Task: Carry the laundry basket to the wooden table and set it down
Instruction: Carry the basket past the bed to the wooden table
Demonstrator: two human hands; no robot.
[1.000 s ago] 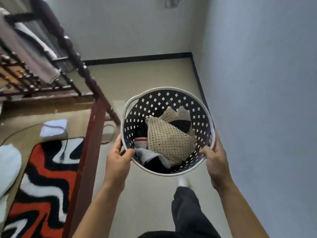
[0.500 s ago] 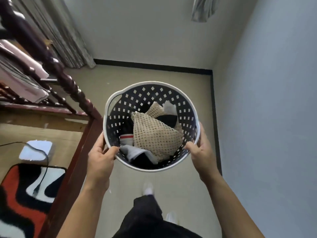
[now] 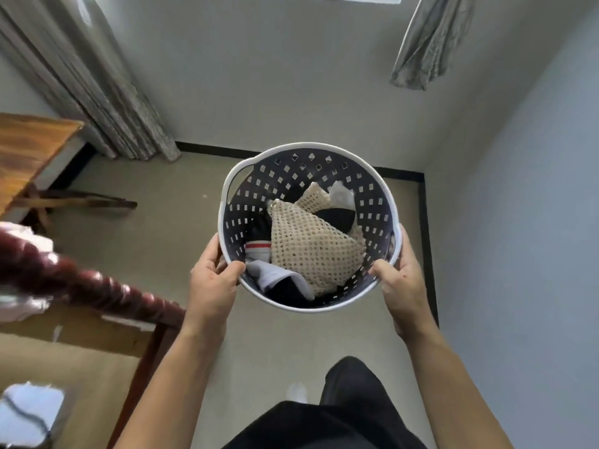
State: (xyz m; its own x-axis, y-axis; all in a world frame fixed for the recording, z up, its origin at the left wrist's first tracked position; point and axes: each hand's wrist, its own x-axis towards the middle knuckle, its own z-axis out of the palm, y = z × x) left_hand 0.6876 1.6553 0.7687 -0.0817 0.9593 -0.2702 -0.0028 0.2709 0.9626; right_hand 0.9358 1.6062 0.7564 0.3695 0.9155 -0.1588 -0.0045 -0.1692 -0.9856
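Note:
I hold a round laundry basket (image 3: 291, 176) with a white rim and dark perforated walls in front of me, above the floor. Inside lie a beige crochet garment (image 3: 311, 247), socks and dark clothes. My left hand (image 3: 212, 286) grips the rim at its near left, thumb inside. My right hand (image 3: 400, 283) grips the rim at its near right. The wooden table (image 3: 29, 147) shows its corner at the far left, ahead of me and well apart from the basket.
A dark red turned-wood rail (image 3: 90, 286) and post run across the lower left. Grey curtains (image 3: 107, 102) hang behind the table. A grey wall (image 3: 525, 222) stands close on my right. Tan floor lies ahead, up to the back wall.
The view has swung forward and left: the wooden table has come into sight, the rug has left the frame, and the rail now lies lower left. Both hands keep the same hold.

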